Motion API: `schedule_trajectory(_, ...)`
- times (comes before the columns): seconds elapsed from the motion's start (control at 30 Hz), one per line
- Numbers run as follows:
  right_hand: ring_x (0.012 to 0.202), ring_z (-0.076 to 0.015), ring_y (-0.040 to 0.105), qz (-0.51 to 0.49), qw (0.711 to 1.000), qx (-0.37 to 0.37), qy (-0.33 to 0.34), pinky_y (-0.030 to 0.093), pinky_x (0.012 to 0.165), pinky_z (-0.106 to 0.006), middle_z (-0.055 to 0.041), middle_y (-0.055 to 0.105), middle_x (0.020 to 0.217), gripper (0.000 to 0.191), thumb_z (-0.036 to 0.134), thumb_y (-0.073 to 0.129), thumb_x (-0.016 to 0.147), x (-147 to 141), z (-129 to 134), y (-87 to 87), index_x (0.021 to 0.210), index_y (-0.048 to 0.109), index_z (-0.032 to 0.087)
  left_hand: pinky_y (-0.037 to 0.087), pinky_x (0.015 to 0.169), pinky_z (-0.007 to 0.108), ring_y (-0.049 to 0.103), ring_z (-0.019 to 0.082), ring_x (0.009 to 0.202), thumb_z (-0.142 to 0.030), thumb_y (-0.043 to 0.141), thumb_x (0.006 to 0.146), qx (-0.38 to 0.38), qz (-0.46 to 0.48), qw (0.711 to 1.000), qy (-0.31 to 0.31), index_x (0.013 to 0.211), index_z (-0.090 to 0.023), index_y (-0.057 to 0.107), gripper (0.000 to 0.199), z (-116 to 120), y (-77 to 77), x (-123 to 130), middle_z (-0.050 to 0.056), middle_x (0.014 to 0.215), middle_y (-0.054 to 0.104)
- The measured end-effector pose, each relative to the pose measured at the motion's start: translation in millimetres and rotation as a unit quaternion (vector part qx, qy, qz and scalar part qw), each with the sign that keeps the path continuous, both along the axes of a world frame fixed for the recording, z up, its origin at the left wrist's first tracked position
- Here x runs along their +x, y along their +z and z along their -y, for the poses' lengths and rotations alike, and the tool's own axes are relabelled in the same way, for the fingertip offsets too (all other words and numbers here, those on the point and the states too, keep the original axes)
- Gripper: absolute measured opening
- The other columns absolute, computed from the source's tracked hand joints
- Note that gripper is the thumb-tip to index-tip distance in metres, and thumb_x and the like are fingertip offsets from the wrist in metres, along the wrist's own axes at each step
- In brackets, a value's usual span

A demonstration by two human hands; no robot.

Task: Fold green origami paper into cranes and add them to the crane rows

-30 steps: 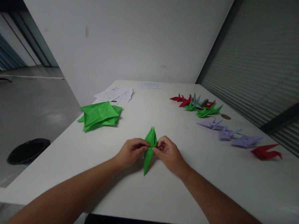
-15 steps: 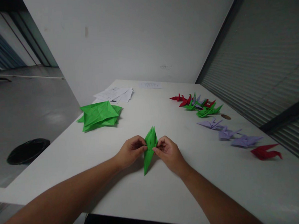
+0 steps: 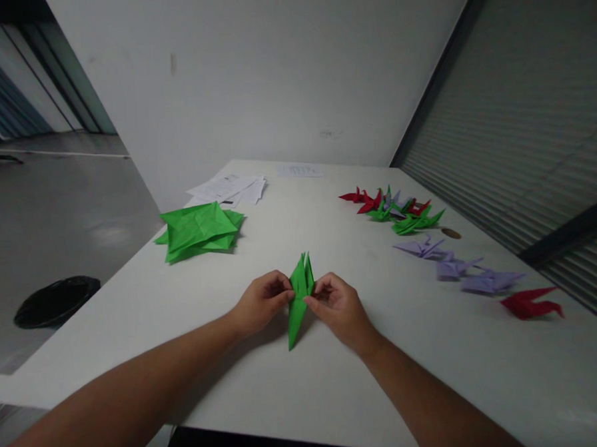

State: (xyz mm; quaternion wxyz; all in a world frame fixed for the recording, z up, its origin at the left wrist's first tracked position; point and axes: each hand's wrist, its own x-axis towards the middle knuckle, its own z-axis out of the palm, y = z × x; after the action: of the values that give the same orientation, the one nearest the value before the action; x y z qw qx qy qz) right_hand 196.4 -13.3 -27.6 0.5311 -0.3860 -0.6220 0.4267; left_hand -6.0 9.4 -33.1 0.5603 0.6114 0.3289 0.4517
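Note:
A narrow folded green paper [image 3: 297, 307] is held between my two hands above the front middle of the white table. Its two upper points stand a little apart, and its long lower point aims toward me. At its left edge, my left hand [image 3: 266, 300] is closed in a pinch on the paper. My right hand [image 3: 340, 308] pinches the right edge, with the thumb on the front. The fingertips behind the paper are partly hidden.
Green folded sheets [image 3: 199, 232] lie at the left, with printed papers [image 3: 229, 187] behind. Red, green and purple paper cranes [image 3: 489, 281] run along the table's right side near the blinds [image 3: 522, 105]. A black bin [image 3: 57, 301] stands on the floor at left.
The gap between the green paper's two upper points has widened, and its right part is turned more edge-on. My right hand has shifted very slightly; my left hand stays in place.

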Motion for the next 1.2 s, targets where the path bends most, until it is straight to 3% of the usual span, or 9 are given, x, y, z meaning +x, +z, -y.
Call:
schedule_trajectory(0.13, 0.076, -0.0177, 0.065, 0.012, 1.000, 0.002, 0.025, 0.054, 0.073, -0.032, -0.0001, 0.066, 0.080, 0.018, 0.028, 0.079, 0.083, 1, 2, 1.8, 0.085, 0.062, 0.022, 0.046, 0.069, 0.030, 0.058, 0.015, 0.071, -0.034, 0.072, 0.089, 0.044, -0.054, 0.998, 0.000, 0.085, -0.016, 0.062, 0.021, 0, -2.3, -1, 0.002, 0.076, 0.064)
schedule_trajectory(0.23, 0.079, -0.0181, 0.066, 0.013, 0.998, 0.023, 0.049, 0.055, 0.076, -0.033, -0.0008, 0.068, 0.083, 0.013, 0.024, 0.078, 0.085, 1, 2, 3.4, 0.087, 0.065, 0.022, 0.048, 0.073, 0.031, 0.060, 0.016, 0.076, -0.033, 0.071, 0.091, 0.121, -0.099, 0.988, 0.002, 0.086, -0.016, 0.065, 0.019, 0, 1.4, -2, 0.004, 0.082, 0.065)
schedule_trajectory(0.37, 0.083, -0.0193, 0.066, 0.049, 0.994, 0.078, 0.057, 0.055, 0.077, -0.034, -0.0024, 0.068, 0.088, 0.008, 0.021, 0.074, 0.087, 2, 3, 7.8, 0.093, 0.069, 0.023, 0.049, 0.079, 0.032, 0.061, 0.018, 0.087, -0.033, 0.071, 0.092, 0.218, -0.119, 0.968, 0.023, 0.087, -0.017, 0.071, 0.017, 0, 9.4, -2, 0.006, 0.093, 0.064)
schedule_trajectory(0.5, 0.089, -0.0216, 0.064, 0.121, 0.978, 0.167, 0.035, 0.054, 0.080, -0.038, -0.0055, 0.068, 0.095, 0.021, 0.018, 0.071, 0.088, 5, 3, 12.8, 0.107, 0.072, 0.024, 0.049, 0.086, 0.035, 0.064, 0.021, 0.094, -0.032, 0.062, 0.098, 0.229, -0.114, 0.967, 0.004, 0.092, -0.017, 0.074, 0.020, 0, 16.1, -4, 0.009, 0.098, 0.068)
schedule_trajectory(0.67, 0.096, -0.0250, 0.062, 0.178, 0.955, 0.235, 0.013, 0.052, 0.087, -0.045, -0.0065, 0.069, 0.099, 0.026, 0.014, 0.069, 0.087, 5, 4, 15.3, 0.110, 0.071, 0.026, 0.049, 0.089, 0.036, 0.065, 0.023, 0.095, -0.036, 0.051, 0.102, 0.192, -0.085, 0.977, -0.023, 0.097, -0.016, 0.075, 0.032, 2, 19.0, -8, 0.009, 0.095, 0.073)
schedule_trajectory(0.93, 0.097, -0.0261, 0.059, 0.209, 0.941, 0.261, 0.057, 0.052, 0.087, -0.045, -0.0069, 0.067, 0.099, 0.029, 0.010, 0.069, 0.084, 0, 11, 21.0, 0.109, 0.070, 0.025, 0.046, 0.069, 0.029, 0.058, 0.017, 0.072, -0.047, 0.071, 0.089, 0.061, -0.081, 0.995, -0.008, 0.085, -0.012, 0.072, 0.035, 5, 8.6, -4, 0.004, 0.076, 0.066)
schedule_trajectory(1.07, 0.108, -0.0256, 0.061, 0.185, 0.944, 0.260, 0.080, 0.052, 0.096, -0.045, -0.0089, 0.066, 0.115, 0.032, 0.010, 0.066, 0.088, 2, 14, 22.5, 0.117, 0.067, 0.025, 0.048, 0.079, 0.033, 0.062, 0.020, 0.081, -0.044, 0.068, 0.091, 0.027, -0.046, 0.999, -0.003, 0.090, -0.012, 0.076, 0.033, 3, 9.6, -3, 0.006, 0.084, 0.071)
schedule_trajectory(1.2, 0.109, -0.0248, 0.061, 0.145, 0.964, 0.222, 0.003, 0.052, 0.097, -0.044, -0.0085, 0.062, 0.114, 0.020, 0.015, 0.064, 0.092, 4, 11, 15.5, 0.109, 0.065, 0.025, 0.048, 0.086, 0.035, 0.064, 0.021, 0.086, -0.039, 0.071, 0.089, -0.031, 0.015, 0.999, -0.003, 0.095, -0.013, 0.078, 0.027, 3, 9.0, -1, 0.007, 0.089, 0.074)
